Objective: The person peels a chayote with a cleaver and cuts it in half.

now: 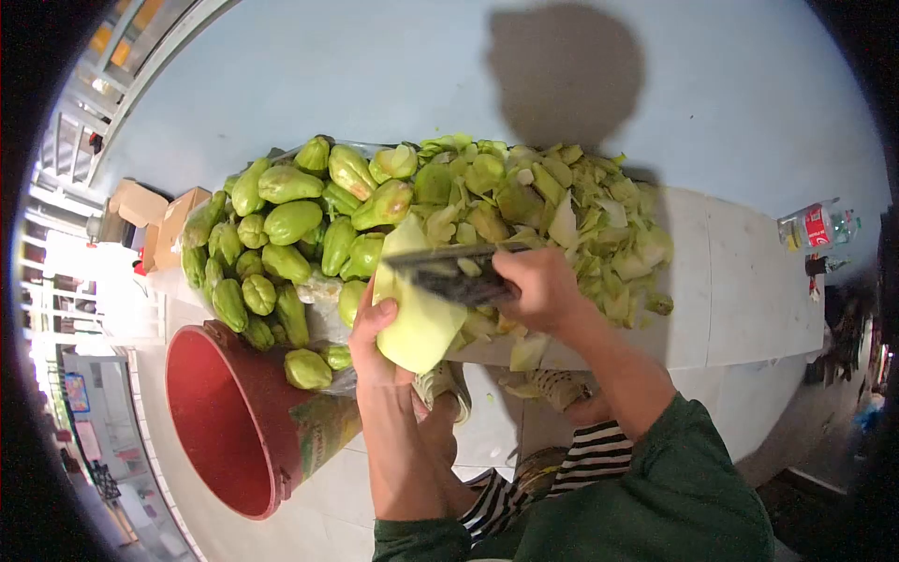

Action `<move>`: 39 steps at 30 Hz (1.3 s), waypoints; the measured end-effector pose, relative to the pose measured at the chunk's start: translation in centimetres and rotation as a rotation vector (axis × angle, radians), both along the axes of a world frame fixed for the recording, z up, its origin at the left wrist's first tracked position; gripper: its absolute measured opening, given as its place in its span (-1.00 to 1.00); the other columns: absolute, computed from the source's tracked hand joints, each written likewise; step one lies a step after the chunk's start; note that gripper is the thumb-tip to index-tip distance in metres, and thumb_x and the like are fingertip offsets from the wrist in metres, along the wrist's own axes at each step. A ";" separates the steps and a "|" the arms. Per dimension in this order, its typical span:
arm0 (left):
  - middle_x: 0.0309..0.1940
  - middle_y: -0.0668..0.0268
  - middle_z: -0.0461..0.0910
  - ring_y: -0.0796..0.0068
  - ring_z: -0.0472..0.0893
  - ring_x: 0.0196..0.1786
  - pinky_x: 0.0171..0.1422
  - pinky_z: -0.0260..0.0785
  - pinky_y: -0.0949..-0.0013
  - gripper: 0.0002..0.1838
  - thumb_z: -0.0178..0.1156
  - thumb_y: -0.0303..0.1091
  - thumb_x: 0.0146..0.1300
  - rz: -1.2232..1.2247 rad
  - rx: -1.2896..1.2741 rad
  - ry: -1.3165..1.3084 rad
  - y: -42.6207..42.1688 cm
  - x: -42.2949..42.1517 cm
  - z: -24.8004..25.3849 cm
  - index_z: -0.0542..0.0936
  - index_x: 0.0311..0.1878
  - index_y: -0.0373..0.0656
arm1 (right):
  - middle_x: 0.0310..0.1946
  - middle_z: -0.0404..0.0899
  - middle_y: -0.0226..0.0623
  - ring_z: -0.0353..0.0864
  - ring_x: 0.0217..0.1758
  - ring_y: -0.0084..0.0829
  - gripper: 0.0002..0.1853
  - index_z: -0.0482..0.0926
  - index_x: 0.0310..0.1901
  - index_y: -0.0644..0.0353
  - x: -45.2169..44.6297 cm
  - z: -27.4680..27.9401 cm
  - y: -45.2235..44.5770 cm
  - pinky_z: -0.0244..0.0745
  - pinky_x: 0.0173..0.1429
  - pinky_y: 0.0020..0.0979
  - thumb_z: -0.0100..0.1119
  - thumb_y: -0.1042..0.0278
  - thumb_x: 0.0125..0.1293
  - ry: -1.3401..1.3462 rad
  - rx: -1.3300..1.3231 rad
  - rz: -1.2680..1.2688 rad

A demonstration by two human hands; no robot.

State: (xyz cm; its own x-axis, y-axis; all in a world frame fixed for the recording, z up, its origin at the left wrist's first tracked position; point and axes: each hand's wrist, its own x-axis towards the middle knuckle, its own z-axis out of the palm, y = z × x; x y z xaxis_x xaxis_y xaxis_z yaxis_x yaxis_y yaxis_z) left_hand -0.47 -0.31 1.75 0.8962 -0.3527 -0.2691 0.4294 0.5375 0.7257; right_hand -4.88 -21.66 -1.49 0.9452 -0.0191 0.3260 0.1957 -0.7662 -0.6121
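A pale, peeled chayote [420, 335] is gripped in my left hand [375, 332], with the thumb along its near side. My right hand [543, 288] is closed around the handle of a dark, broad-bladed knife [448, 275], smeared by motion. The blade lies across the upper part of the chayote; whether its edge touches the flesh I cannot tell. Behind my left hand, several unpeeled green chayotes [292, 222] are heaped on a plastic sheet. Beyond the knife spreads a large pile of peelings and slices [510, 199].
A red bucket [217, 421] stands tilted in view at the lower left, close to my left forearm. Open cardboard boxes [178, 223] sit farther left. A plastic bottle [817, 228] with a red label is at the far right. My feet are below the heap on the tiled floor [712, 281].
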 end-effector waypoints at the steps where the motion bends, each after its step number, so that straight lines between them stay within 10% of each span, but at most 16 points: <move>1: 0.06 0.03 0.56 0.18 0.64 0.01 0.12 0.54 0.21 -0.21 0.27 -0.28 -0.01 0.007 0.000 0.002 0.0 0.0 0.0 0.32 0.33 -0.39 | -0.58 0.51 -0.12 0.59 -0.41 0.03 -0.75 0.41 -0.42 0.15 -0.5 0.5 0.1 0.41 -0.39 -0.03 0.28 0.28 -0.04 -0.037 0.024 0.083; 4: -0.11 0.05 0.65 0.08 0.67 -0.08 0.06 0.58 0.06 -0.44 0.24 -0.22 0.07 0.107 -0.014 0.069 0.1 0.8 -0.7 0.50 0.13 -0.33 | -0.60 0.49 -0.14 0.57 -0.45 0.02 -0.74 0.41 -0.43 0.16 -1.4 1.2 0.8 0.40 -0.40 -0.04 0.30 0.26 -0.03 -0.084 0.046 0.168; 16: 0.07 0.03 0.57 0.16 0.63 0.03 0.16 0.53 0.19 -0.22 0.25 -0.28 -0.01 0.037 -0.060 0.038 0.7 0.3 -0.9 0.33 0.33 -0.39 | -0.64 0.48 -0.13 0.55 -0.50 0.05 -0.82 0.40 -0.46 0.16 0.0 -0.9 1.2 0.42 -0.43 -0.02 0.25 0.36 0.02 -0.224 -0.005 0.065; 20: 0.07 -0.01 0.56 0.15 0.64 0.03 0.14 0.55 0.19 -0.19 0.27 -0.25 -0.02 -0.010 -0.068 0.015 0.5 0.4 -0.6 0.31 0.34 -0.42 | -0.57 0.53 -0.05 0.57 -0.43 0.11 -0.80 0.45 -0.41 0.19 1.1 -1.9 0.2 0.44 -0.37 0.02 0.27 0.31 0.04 0.137 0.089 -0.160; 25: 0.13 0.02 0.57 0.06 0.60 0.10 0.20 0.48 -0.03 -0.28 0.14 0.06 0.27 0.122 -0.273 0.115 0.7 0.5 -1.4 0.37 0.34 -0.30 | -0.57 0.53 -0.05 0.58 -0.41 0.09 -0.77 0.44 -0.42 0.22 0.1 -0.9 1.0 0.44 -0.37 -0.02 0.29 0.29 0.04 0.102 0.167 -0.105; 39: 0.19 -0.03 0.51 0.00 0.55 0.17 0.32 0.38 0.02 -0.24 0.00 0.21 0.35 0.009 -0.422 0.129 -1.2 0.1 -2.0 0.36 0.35 -0.30 | -0.64 0.34 -0.36 0.49 -0.51 -0.26 -0.79 0.38 -0.55 0.11 -1.0 0.9 2.0 0.34 -0.48 -0.28 0.22 0.29 -0.19 -0.445 -0.107 0.147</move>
State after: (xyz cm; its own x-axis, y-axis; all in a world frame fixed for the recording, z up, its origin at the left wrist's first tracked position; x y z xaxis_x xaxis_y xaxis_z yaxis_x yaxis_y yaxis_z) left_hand -0.37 -1.48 -0.25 0.8682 -0.4481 -0.2131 0.4961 0.7792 0.3830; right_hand -5.91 -19.67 -0.58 0.7035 0.1599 0.6925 0.5318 -0.7648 -0.3637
